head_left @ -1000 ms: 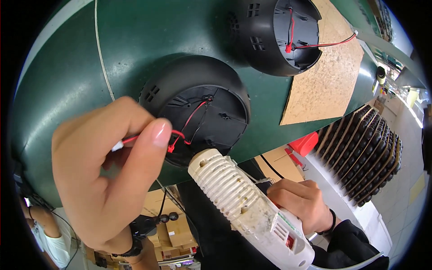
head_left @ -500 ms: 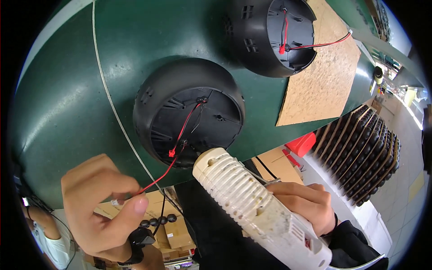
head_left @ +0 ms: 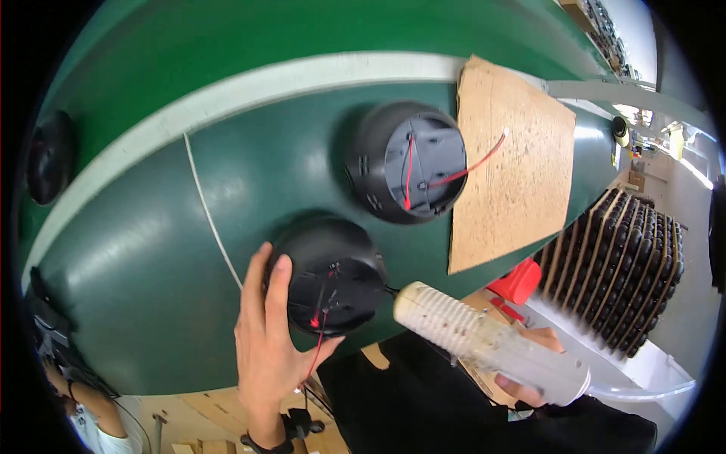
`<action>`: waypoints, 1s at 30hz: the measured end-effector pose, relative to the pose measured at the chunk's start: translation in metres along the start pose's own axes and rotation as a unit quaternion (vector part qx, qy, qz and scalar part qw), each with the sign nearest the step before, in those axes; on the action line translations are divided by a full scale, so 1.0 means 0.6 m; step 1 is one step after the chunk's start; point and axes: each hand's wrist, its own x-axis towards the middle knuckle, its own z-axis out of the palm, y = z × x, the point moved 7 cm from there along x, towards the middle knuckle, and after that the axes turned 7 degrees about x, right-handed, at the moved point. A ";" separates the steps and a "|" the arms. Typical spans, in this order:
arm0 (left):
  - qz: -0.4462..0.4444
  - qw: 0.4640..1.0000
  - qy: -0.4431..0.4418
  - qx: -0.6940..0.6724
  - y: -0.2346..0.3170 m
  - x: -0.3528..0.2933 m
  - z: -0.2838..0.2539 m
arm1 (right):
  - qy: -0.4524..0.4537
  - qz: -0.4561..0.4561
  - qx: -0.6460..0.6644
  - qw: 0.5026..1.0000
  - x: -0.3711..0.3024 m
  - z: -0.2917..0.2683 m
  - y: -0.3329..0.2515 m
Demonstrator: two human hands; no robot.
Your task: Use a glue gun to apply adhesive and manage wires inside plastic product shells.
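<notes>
A black round plastic housing (head_left: pixel 325 231) sits tilted on the green table, its open side toward me. Inside it run thin red and black wires with a small red connector (head_left: pixel 315 323). My left hand (head_left: pixel 272 340) wraps its left and near side, fingers on the outer wall and thumb by the near rim, beside a hanging red wire. In my right hand (head_left: pixel 541 363) is an off-white hot glue gun (head_left: pixel 484 340) with a ribbed barrel. Its dark nozzle points at the housing's right rim; whether it touches is unclear.
A second black housing (head_left: pixel 370 170) with wires stands farther back, next to a cardboard sheet (head_left: pixel 514 166). A pale cord (head_left: pixel 206 204) lies across the table. At right are a red container (head_left: pixel 518 281) and stacked black round parts (head_left: pixel 620 265). Another person's arm (head_left: pixel 102 408) shows at lower left.
My left hand has let go of the wire end and moved onto the housing. The glue gun's nozzle has shifted to the housing's right side. The view has swung, showing more of the table's far edge.
</notes>
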 end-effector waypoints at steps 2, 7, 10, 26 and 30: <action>-0.041 0.999 0.014 0.026 -0.015 -0.008 -0.025 | 0.053 -0.015 0.084 0.995 0.006 -0.002 0.012; -0.104 0.980 0.169 0.022 -0.019 0.037 -0.062 | 0.107 -0.074 0.280 0.951 -0.031 -0.004 -0.002; -0.116 0.985 0.110 -0.058 -0.051 0.074 -0.119 | 0.136 -0.061 0.404 0.903 -0.019 0.000 0.029; -0.174 0.916 0.347 0.104 -0.243 0.041 -0.302 | -0.059 -0.103 0.317 0.941 0.010 0.075 0.007; -0.297 0.890 0.345 0.026 -0.124 -0.094 -0.127 | -0.101 -0.050 0.261 0.959 0.031 0.101 0.015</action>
